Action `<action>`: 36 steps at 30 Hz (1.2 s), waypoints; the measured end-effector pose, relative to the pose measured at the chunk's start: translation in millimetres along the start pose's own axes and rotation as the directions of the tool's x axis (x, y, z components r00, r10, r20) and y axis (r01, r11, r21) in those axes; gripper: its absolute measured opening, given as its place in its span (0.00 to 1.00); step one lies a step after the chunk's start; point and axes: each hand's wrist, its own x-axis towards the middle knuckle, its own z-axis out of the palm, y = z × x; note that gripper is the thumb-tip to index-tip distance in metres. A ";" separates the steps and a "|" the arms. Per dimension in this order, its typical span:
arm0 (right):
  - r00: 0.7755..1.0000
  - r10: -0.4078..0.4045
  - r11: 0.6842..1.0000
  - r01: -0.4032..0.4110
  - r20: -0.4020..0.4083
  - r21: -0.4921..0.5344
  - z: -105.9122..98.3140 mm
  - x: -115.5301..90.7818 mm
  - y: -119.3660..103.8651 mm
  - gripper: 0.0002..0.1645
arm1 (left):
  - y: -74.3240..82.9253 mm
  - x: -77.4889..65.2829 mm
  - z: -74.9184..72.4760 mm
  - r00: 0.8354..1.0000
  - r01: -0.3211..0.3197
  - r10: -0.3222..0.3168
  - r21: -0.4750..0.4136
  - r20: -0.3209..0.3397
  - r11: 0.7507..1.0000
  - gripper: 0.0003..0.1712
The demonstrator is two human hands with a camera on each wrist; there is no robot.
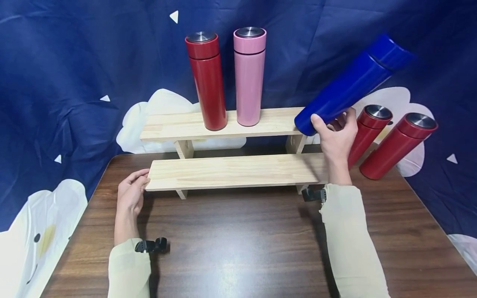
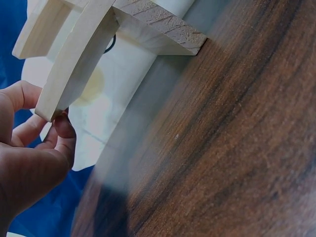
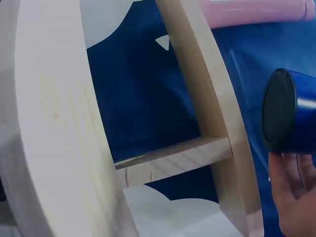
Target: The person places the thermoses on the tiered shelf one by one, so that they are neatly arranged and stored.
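My right hand (image 1: 338,142) grips a blue thermos bottle (image 1: 348,85) near its base. The bottle tilts, its top toward the upper right, and its dark base (image 3: 279,111) shows in the right wrist view, beside the upper board. With thumb and fingers, my left hand (image 1: 130,192) pinches the left end of the lower board of a two-step wooden rack (image 1: 234,171). The board's corner (image 2: 52,106) sits between those fingers in the left wrist view. On the upper board stand a red thermos bottle (image 1: 208,87) and a pink one (image 1: 249,78).
Two more red bottles, a nearer one (image 1: 400,145) and one behind my right wrist (image 1: 369,130), stand right of the rack. The rack is on a dark wood table (image 1: 231,240). A blue curtain (image 1: 93,54) with white shapes hangs behind.
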 end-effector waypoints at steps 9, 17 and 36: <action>0.996 0.032 0.996 -0.026 0.081 -0.085 15.5 11.8 2.8 0.39 | 0.0 -0.7 0.0 1.000 0.013 -0.013 -0.005 -0.003 1.000 0.19; 0.986 0.041 0.983 -0.011 0.162 -0.183 31.4 21.1 7.9 0.42 | 1.7 -1.8 -0.2 1.000 0.000 0.000 -0.008 0.021 1.000 0.19; 0.975 0.071 0.953 -0.004 0.210 -0.304 50.9 31.4 9.5 0.46 | 0.2 -1.7 0.3 1.000 0.013 -0.013 -0.008 -0.011 1.000 0.19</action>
